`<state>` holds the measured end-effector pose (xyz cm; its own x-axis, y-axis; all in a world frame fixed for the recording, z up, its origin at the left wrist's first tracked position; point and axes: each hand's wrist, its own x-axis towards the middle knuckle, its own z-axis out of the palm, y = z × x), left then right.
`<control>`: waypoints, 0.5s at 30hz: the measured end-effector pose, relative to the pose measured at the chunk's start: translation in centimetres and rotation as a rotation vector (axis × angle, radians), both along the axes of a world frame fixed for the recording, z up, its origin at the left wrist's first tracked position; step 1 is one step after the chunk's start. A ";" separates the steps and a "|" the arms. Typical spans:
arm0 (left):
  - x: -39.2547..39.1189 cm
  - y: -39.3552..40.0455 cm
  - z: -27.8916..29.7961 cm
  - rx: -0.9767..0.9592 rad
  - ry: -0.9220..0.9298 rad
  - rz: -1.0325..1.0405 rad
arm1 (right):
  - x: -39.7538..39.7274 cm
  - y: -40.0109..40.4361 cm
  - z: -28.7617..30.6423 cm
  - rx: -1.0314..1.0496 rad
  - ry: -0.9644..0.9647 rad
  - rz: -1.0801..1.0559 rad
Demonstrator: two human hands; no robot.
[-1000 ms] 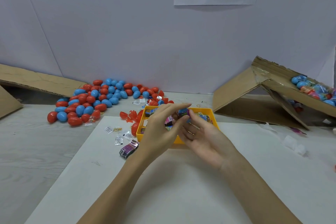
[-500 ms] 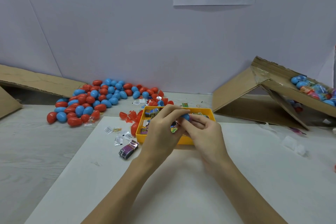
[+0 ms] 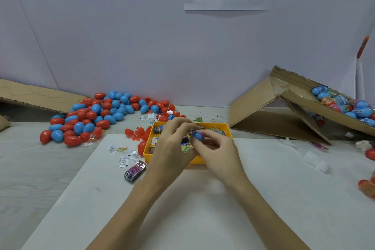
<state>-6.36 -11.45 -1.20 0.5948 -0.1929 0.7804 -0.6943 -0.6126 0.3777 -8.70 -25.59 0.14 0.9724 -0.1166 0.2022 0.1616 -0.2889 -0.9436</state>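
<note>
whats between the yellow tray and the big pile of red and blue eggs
Head view: loose red shell halves and small white packets lie between the yellow tray and the egg pile.

Egg in the hands (image 3: 197, 135): blue
Tray (image 3: 227, 129): yellow
Egg pile (image 3: 97, 115): red and blue
Mat (image 3: 203, 219): white

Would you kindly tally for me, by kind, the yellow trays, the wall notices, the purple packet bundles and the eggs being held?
Yellow tray: 1
Wall notice: 1
Purple packet bundle: 1
Blue egg, held by left hand and right hand: 1
Total: 4
</note>
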 end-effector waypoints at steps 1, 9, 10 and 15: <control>0.1 0.3 0.1 0.003 0.025 -0.036 | 0.2 -0.3 0.2 0.024 0.022 -0.001; 0.4 1.1 0.1 -0.027 0.087 0.012 | 5.8 -10.5 10.8 1.015 -0.011 -0.065; 0.4 1.1 0.0 -0.018 0.096 0.018 | 6.3 -11.8 11.7 1.065 -0.023 -0.115; 0.8 1.3 -0.5 0.025 0.163 0.068 | 5.9 -11.6 7.9 0.825 0.098 -0.118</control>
